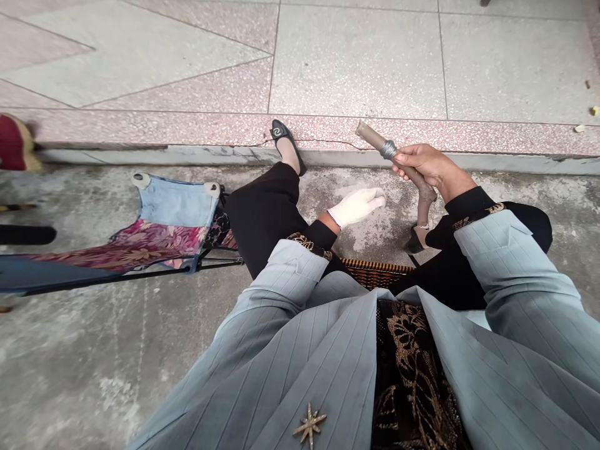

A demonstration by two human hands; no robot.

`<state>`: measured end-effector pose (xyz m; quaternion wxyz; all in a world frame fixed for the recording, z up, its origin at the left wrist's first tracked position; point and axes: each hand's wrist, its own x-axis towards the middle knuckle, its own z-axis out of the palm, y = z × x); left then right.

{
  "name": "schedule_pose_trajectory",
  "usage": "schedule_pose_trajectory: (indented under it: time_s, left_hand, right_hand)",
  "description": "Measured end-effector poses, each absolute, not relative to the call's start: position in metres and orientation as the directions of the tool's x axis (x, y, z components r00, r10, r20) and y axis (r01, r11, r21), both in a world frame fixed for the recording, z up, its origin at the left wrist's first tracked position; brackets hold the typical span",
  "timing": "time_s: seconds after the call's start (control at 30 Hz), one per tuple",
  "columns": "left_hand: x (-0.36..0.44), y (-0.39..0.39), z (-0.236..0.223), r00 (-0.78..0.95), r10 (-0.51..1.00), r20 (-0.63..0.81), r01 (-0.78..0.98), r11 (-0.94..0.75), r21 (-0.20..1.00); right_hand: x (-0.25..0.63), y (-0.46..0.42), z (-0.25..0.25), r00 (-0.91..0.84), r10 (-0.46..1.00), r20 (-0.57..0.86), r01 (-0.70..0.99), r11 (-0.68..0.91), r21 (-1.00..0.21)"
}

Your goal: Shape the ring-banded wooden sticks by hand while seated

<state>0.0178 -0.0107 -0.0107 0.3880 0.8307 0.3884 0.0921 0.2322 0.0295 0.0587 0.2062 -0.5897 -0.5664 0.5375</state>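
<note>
In the head view my right hand [424, 164] is closed around a brown stick [371, 135], which looks like wood or bamboo. The stick slants up and to the left, its far end free. Just ahead of my fingertips, a coil of silver wire [389, 149] is wound tightly around it. My left hand [357, 207] wears a white glove and hangs lower and to the left, apart from the stick. Its fingers are pressed together in a pinch. A faint thin strand seems to run between the coil and the glove, but I cannot make out what the glove holds.
A raised tiled step [356, 69] with a pink edge runs across in front of me. My black shoe [285, 140] rests against it. Beside my leg stands a folding chair [164, 234] with patterned cloth. A woven seat [377, 273] shows beneath me. Another person's red shoe [14, 144] is at far left.
</note>
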Motion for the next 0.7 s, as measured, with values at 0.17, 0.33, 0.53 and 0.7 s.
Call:
schedule_pose_trajectory:
  time_s: [0.17, 0.33, 0.53, 0.7]
  left_hand:
    - [0.020, -0.015, -0.010, 0.695, 0.677, -0.241, 0.689, -0.532, 0.493]
    - [0.020, -0.017, -0.012, 0.713, 0.647, -0.269, 0.698, -0.617, 0.364]
    - [0.014, -0.013, -0.013, 0.712, 0.670, -0.211, 0.695, -0.632, 0.342]
    - [0.010, -0.007, -0.014, 0.667, 0.744, -0.049, 0.626, -0.523, 0.578]
  right_hand:
    - [0.223, 0.031, 0.044, -0.156, 0.867, -0.474, 0.867, -0.110, -0.487]
    - [0.216, 0.026, 0.043, -0.279, 0.705, -0.652, 0.960, 0.215, -0.179]
    - [0.229, 0.025, 0.039, -0.533, 0.195, -0.823, 0.844, 0.196, -0.500]
    - [0.238, 0.025, 0.062, -0.719, 0.418, -0.556, 0.585, -0.068, -0.808]
